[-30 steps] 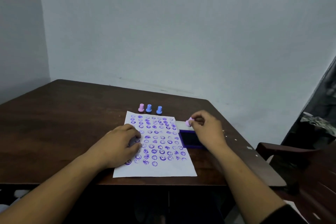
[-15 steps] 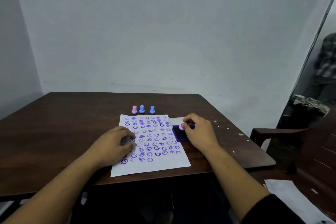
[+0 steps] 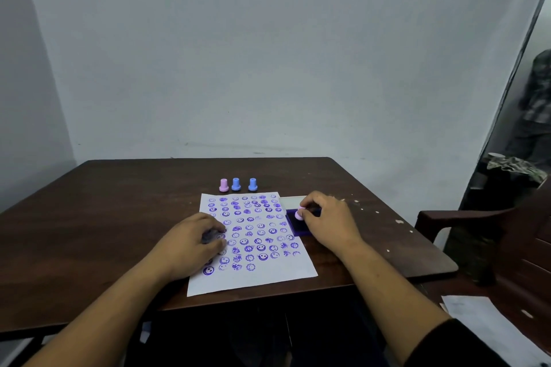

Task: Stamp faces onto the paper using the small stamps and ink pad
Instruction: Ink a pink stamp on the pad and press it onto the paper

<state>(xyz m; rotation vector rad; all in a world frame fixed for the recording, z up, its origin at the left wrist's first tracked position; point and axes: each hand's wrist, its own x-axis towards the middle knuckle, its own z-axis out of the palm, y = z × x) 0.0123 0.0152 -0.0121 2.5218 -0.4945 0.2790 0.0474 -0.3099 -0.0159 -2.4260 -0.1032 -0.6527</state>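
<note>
A white paper covered with several rows of purple stamped faces lies on the dark wooden table. My left hand rests on the paper's left side, fingers loosely bent, holding it down. My right hand pinches a small pink stamp and holds it down on the purple ink pad just right of the paper. The pad's pale lid lies behind it. Beyond the paper stand a pink stamp and two blue stamps.
A dark wooden chair stands close to the table's right edge. A white sheet lies low on the right. A wall rises just behind the table. Pale flecks dot the tabletop at the right.
My right hand has carried the pink stamp from above the pad's far corner down onto the ink pad. The left hand has stayed on the paper. The camera view shifted.
</note>
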